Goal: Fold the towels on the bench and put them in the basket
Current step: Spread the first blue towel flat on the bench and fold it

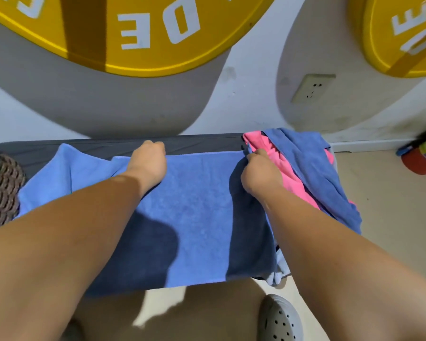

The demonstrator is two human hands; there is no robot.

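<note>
Towel [194, 193], blue: spread across surface [202, 143], basket [3, 193] at its left end. Grip: left hand [148, 158] curled on far edge; right hand [258, 173] pinching far right corner. Advised: carry both points forward evenly, corners matched to near edge.

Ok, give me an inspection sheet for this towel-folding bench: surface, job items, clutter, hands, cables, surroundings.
Surface: dark grey bench, mostly covered by towels.
Job's things: light blue towel spread flat across the bench; pink towel and darker blue towel heaped at its right end; woven basket at the left edge of view.
Clutter: nothing seen.
Hands: left hand grips the light blue towel's far edge; right hand pinches its far right corner.
Cables: nothing seen.
Surroundings: wall socket and yellow round signs on the wall; grey clog and a blurred red object on the floor.
</note>
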